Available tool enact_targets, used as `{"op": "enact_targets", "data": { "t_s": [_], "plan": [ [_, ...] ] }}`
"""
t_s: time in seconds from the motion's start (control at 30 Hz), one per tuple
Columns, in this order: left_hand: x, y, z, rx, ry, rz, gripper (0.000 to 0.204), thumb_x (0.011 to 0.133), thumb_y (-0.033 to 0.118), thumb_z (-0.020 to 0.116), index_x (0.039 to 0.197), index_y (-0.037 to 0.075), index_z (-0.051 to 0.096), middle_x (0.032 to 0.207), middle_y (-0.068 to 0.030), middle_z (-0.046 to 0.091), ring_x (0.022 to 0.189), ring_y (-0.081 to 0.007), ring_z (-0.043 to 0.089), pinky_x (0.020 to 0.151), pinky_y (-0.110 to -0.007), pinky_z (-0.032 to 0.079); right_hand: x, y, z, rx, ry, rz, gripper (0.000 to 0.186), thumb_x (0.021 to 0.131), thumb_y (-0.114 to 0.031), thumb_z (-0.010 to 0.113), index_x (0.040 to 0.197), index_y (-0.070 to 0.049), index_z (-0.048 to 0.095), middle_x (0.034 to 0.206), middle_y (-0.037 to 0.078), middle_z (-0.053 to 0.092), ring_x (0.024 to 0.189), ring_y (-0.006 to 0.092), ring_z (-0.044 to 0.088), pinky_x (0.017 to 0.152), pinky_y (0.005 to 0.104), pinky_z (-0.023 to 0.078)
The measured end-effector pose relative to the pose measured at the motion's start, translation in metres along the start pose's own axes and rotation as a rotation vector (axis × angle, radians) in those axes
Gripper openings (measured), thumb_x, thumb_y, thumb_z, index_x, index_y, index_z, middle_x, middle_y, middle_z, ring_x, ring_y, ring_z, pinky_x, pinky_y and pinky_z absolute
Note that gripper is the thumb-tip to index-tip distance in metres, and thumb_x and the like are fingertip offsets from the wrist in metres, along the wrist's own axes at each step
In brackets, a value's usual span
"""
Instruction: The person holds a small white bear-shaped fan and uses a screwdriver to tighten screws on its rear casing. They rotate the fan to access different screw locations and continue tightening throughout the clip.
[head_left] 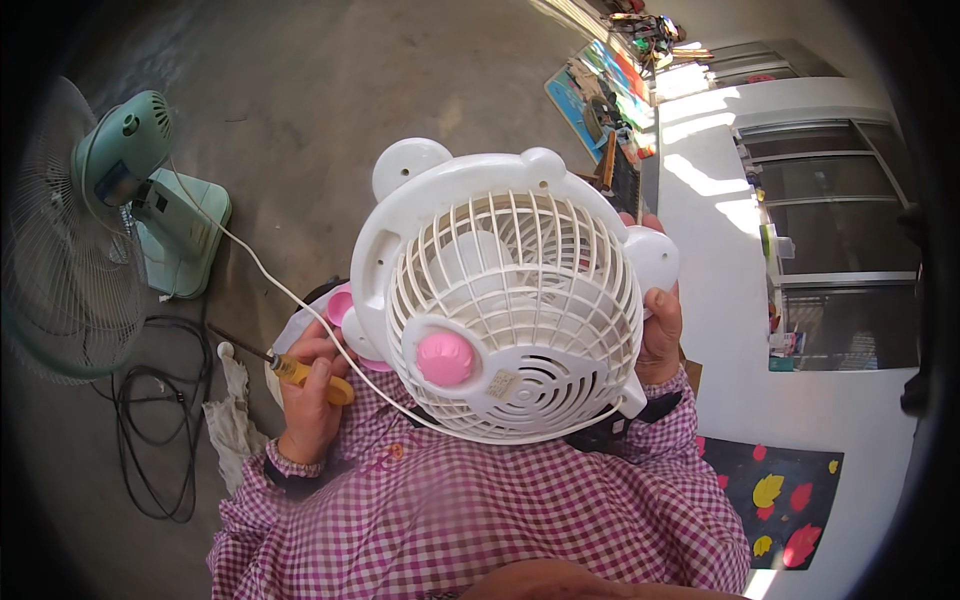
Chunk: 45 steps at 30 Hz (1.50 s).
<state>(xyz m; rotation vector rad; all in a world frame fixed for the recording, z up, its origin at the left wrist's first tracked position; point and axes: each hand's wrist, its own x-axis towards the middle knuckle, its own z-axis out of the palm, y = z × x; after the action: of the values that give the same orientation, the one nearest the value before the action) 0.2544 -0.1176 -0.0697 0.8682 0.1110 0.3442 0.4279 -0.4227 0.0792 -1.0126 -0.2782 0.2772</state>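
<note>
A small white fan (530,330) with a round plastic grille is held up in front of my chest, its back facing up. A pink knob (445,358) sits on the grille beside a slotted vent, and round ears stick out from the rim. My right hand (660,340) grips the fan's right edge by one ear. Below the fan's left edge, my left hand (308,410) is closed round a screwdriver (312,378) with a yellow handle, its shaft pointing left. Pink round parts (340,308) show beside the left fingers. A white cord (258,262) loops under the fan.
A green fan (125,150) with a wire guard lies on the concrete floor (290,80) at left. Black cable (150,440) and a crumpled white cloth (235,425) are near it. Assorted items (615,110) lie along the white wall (700,280) at right.
</note>
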Motion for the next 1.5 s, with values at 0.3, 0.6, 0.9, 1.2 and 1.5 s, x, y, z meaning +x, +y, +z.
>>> {"op": "enact_targets", "data": {
  "t_s": [0.3,0.6,0.9,1.2,1.5],
  "plan": [
    [0.007,-0.011,-0.03,0.002,0.104,-0.097,0.027,0.098,0.014,0.058,0.119,-0.003,0.056,0.147,-0.0249,0.041,0.128,-0.0324,0.053,0.106,-0.045,0.048,0.006,0.034,-0.007,-0.039,-0.036,0.024,0.08,0.078,-0.011,0.071,0.149,-0.003,0.034,0.15,0.021,0.04,0.136,0.0338,0.046,0.113,0.046,0.042],
    [0.01,-0.014,-0.075,0.34,0.345,-0.064,0.018,0.1,0.012,0.057,0.113,0.0,0.059,0.101,-0.0115,0.066,0.067,-0.0101,0.061,0.06,-0.023,0.05,0.013,0.07,-0.032,-0.013,0.048,0.058,0.075,0.079,-0.01,0.065,0.147,0.001,0.034,0.15,0.023,0.04,0.136,0.0353,0.046,0.115,0.0458,0.04],
    [-0.001,-0.113,-0.134,0.401,0.293,-0.172,0.018,0.1,0.012,0.058,0.114,0.0,0.061,0.095,-0.0087,0.067,0.064,-0.0074,0.057,0.057,-0.022,0.046,0.033,0.172,-0.13,0.024,0.127,0.246,0.046,0.094,-0.014,0.058,0.135,0.003,0.049,0.128,0.016,0.061,0.116,0.0278,0.062,0.102,0.0432,0.051],
    [0.0,-0.117,-0.143,0.381,0.27,-0.214,0.021,0.1,0.014,0.059,0.114,-0.001,0.061,0.097,-0.0101,0.069,0.062,-0.0075,0.057,0.056,-0.022,0.046,0.057,0.192,-0.153,0.134,0.022,0.433,0.033,0.094,-0.016,0.062,0.122,0.001,0.058,0.116,0.014,0.067,0.105,0.026,0.068,0.094,0.0409,0.056],
    [-0.014,-0.091,-0.15,0.396,0.023,-0.417,0.017,0.097,0.014,0.063,0.108,0.001,0.066,0.093,-0.0047,0.069,0.064,-0.0083,0.059,0.057,-0.022,0.047,0.044,0.219,-0.135,0.239,-0.119,0.488,0.042,0.096,-0.022,0.056,0.129,0.004,0.056,0.121,0.017,0.068,0.106,0.0283,0.068,0.096,0.0395,0.055]
  ]
}}
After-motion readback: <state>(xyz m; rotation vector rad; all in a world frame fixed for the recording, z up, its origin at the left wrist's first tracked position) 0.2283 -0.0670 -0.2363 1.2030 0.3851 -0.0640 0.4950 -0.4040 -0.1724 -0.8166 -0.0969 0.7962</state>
